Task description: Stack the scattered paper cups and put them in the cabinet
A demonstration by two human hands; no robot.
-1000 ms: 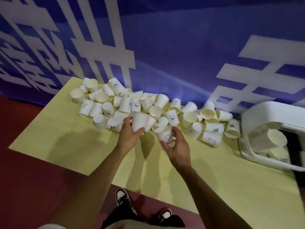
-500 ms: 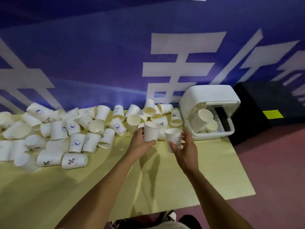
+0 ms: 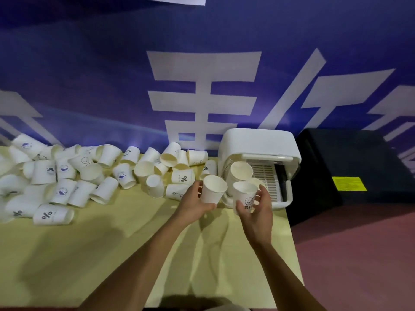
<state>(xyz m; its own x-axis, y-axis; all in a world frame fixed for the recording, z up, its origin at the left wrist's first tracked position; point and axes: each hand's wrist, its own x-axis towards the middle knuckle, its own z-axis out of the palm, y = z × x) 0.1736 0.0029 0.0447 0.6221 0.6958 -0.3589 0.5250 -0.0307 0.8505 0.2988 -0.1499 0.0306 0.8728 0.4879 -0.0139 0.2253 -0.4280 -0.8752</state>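
Cabinet [image 3: 258, 142]: white and rounded, at the far right corner of the table, front open toward the person, a slatted tray showing inside
Stack [image 3: 241, 171]: nested paper cups lying on their side in the cabinet's opening, the mouth of the front one facing the camera
Left hand [image 3: 193, 202]: fingers and thumb curled round a plain cup [image 3: 213, 189], white and unprinted on the side that shows, held upright with its mouth up, just left of the cabinet's opening
Right hand [image 3: 256, 212]: thumb and fingers wrapped round a smiley cup [image 3: 244, 197], printed with a smiling face and dark letters, upright, right in front of the stack
Held cups: side by side and close together; whether they touch cannot be told
Scattered cups [image 3: 89, 176]: a loose heap along the table's far edge, from the left border to just beside the cabinet, most on their sides, some bearing a percent sign, some a blue mark
Table [image 3: 112, 254]: pale yellow top, both forearms reaching over it
Banner [image 3: 202, 86]: blue with large white strokes, right behind the table
Black box [image 3: 348, 158]: right of the cabinet, a yellow label [image 3: 349, 184] on its side
Floor [image 3: 359, 254]: reddish, right of the table
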